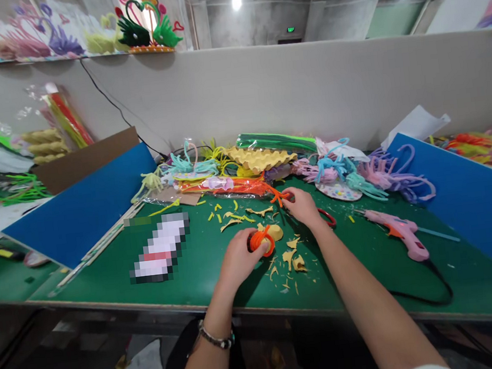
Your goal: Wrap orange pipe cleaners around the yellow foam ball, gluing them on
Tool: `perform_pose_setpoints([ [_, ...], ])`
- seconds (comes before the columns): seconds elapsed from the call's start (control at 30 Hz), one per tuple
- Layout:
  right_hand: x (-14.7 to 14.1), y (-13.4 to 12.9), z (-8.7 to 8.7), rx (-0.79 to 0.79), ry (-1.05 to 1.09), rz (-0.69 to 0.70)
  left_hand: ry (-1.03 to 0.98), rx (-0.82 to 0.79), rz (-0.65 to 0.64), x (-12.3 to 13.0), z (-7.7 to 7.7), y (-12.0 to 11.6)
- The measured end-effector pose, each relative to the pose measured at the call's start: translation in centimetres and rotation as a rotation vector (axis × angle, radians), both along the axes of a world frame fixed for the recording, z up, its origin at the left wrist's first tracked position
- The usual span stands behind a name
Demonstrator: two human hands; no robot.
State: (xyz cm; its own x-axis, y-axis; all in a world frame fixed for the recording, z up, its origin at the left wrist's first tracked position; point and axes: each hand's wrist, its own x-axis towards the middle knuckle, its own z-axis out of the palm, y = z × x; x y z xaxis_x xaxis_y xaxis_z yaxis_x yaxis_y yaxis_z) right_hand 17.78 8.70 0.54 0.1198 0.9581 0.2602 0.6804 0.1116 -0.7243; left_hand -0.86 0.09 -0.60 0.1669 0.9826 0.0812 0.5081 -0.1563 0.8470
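Wrapped in the fingers of my left hand is a round piece wound with orange pipe cleaner, its tan core showing at the end. My right hand reaches farther forward, its fingers closed on the tips of orange pipe cleaners beside a clear bag of orange stems. Red scissor handles show just right of that wrist. Tan foam scraps and small yellow bits lie around both hands on the green table.
A phone with a blurred screen lies left. To the right rests a pink glue gun with its cord. Blue boards stand at both sides. Pastel pipe-cleaner pieces and yellow wavy foam line the back near the wall.
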Motion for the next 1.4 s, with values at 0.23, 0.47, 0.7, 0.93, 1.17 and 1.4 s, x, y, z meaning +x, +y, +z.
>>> perform_pose_setpoints([
  [0.23, -0.1, 1.9, 0.5, -0.023, 0.055, 0.086, 0.153, 0.079, 0.104, -1.3, 1.6, -0.2],
  [0.47, 0.8, 4.2, 2.8, 0.083, 0.261, 0.108, 0.742, 0.066, 0.512, -9.9, 3.4, -1.4],
  [0.7, 0.3, 6.3, 7.2, 0.322, 0.339, 0.124, 0.829, -0.193, 0.656, -14.0, 0.6, -3.2],
  [0.93, -0.4, 7.7, 13.1, 0.509, 0.358, 0.077, 0.800, -0.144, 0.653, -13.8, 0.7, -3.3],
  [1.17, 2.0, 5.6, 20.0, 0.877, 0.481, -0.099, 0.745, -0.133, 0.627, -14.1, 0.6, -2.7],
  [1.4, 3.1, -0.2, 20.5, 1.047, 0.248, 0.019, 0.761, -0.096, 0.567, -13.1, 1.5, -1.1],
])
